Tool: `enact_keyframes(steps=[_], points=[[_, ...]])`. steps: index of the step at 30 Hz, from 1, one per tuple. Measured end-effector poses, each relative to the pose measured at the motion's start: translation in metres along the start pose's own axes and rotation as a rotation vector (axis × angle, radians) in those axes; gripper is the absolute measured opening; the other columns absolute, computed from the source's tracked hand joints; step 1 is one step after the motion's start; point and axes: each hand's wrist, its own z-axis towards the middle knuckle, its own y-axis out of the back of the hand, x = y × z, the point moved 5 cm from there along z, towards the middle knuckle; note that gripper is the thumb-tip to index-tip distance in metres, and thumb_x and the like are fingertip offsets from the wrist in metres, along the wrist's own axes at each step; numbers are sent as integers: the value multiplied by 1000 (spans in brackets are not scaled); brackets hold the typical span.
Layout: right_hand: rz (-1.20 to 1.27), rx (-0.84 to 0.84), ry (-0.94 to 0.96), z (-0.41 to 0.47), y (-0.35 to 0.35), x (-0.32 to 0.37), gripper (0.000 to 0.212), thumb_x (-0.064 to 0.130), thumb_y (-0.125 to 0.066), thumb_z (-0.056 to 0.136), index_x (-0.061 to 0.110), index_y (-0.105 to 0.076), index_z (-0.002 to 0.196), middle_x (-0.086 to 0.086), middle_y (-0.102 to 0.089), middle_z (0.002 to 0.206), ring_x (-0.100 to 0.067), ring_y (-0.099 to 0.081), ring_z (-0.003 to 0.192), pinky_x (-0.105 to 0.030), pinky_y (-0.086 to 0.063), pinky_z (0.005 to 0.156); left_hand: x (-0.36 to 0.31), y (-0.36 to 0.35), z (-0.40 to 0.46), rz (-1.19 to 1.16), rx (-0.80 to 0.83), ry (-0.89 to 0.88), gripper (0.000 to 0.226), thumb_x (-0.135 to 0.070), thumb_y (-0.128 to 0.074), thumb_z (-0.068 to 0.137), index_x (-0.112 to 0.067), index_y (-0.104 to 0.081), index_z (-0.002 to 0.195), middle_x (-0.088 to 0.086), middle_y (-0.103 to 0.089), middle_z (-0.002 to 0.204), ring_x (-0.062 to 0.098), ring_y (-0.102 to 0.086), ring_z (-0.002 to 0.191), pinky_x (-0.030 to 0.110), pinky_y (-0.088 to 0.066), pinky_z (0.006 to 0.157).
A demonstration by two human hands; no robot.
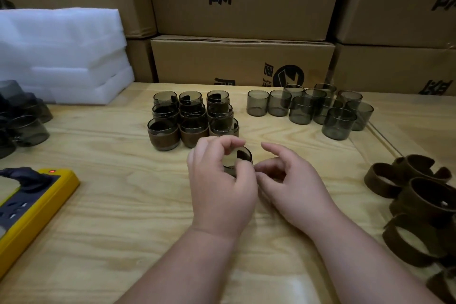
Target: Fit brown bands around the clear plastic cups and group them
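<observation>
While the left hand (222, 180) pinches the cup (238, 159) just in front of the banded cups (192, 118), the right hand (288, 180) hovers loose beside it (holding nothing); a careless nudge could topple that block.

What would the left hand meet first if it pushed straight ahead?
Probably the banded cups in the nearest row of the group; the left hand, holding a cup, points at them. Depth is unclear.

Wood table (103, 217): banded cups (192, 118), bare cups (313, 108), loose bands (419, 202), foam (64, 57), yellow power strip (29, 210).
</observation>
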Motion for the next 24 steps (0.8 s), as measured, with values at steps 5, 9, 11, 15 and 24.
enact_keyframes(steps=[5,9,11,15,24], points=[[-54,42,22,-2,2,3,31,11,-69,87,35,-69,107,25,-72,88,5,-67,83,-19,-54,74,-17,-13,-15,-227,233,-151,31,-4,-59,80,-30,-67,95,-13,-66,89,10,-66,84,26,-53,73],[-45,12,17,-2,6,-1,33,1,-63,86,33,-63,78,30,-66,72,11,-61,64,-6,-42,53,-16,-25,-21,-258,396,-122,34,4,-60,77,-19,-71,99,-8,-67,101,7,-64,94,16,-49,77],[-14,-9,0,-1,5,-3,30,6,-61,94,31,-63,78,30,-66,71,12,-62,62,-6,-41,49,-14,-27,-19,-271,427,-75,35,3,-59,78,-20,-71,101,-7,-64,106,8,-63,102,17,-50,83],[-31,-9,-11,0,2,-2,20,16,-61,96,33,-68,88,22,-71,82,2,-67,72,-13,-48,56,-11,-28,-17,-194,413,-13,34,0,-58,78,-22,-71,101,-11,-61,114,5,-58,114,11,-42,94],[-25,-30,-35,1,0,-7,19,19,-66,92,36,-71,97,20,-73,87,0,-68,78,-31,-56,76,6,-26,-13,-33,402,272,30,-15,-64,87,-42,-62,100,-14,-28,163,-20,-58,106,-6,-31,87]])
